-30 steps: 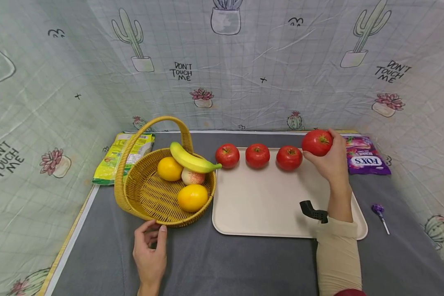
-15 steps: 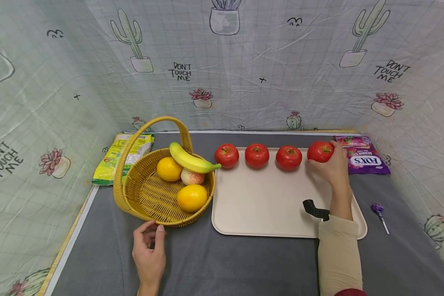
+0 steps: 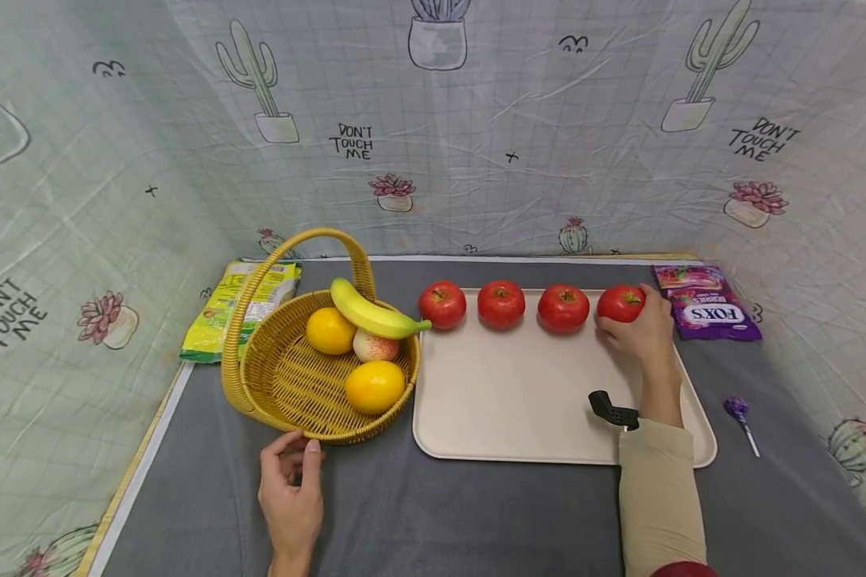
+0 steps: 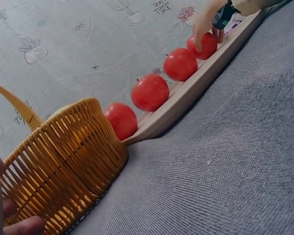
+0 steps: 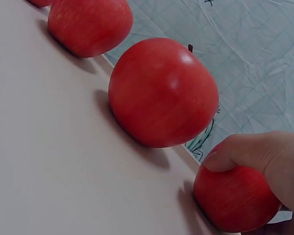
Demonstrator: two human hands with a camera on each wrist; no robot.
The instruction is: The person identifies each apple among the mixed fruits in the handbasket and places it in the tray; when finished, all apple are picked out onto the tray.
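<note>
In the head view, my right hand [image 3: 644,328] holds a red apple [image 3: 621,304] at the tray's back right corner. In the right wrist view, the thumb [image 5: 225,156] lies over this apple [image 5: 237,198], which sits low on the tray. Three more red apples [image 3: 564,308] line the tray's back edge to its left. My left hand [image 3: 292,497] stays at the front of a yellow wicker basket [image 3: 310,433], loosely curled fingers right at its rim. The basket contains a banana [image 3: 375,312], two yellow round fruits [image 3: 375,387] and a pinkish peach [image 3: 375,346].
The beige tray [image 3: 505,401] lies on grey cloth [image 3: 462,513], right of the basket. A green-yellow packet [image 3: 216,312] lies behind the basket. Right of the tray are a purple FOX'S packet [image 3: 714,308] and a purple lollipop [image 3: 738,410]. Printed cloth [image 3: 491,192] walls the back.
My right hand has lowered the apple from above the tray's back right corner down onto it, in line with the others. The left hand and basket have stayed put.
</note>
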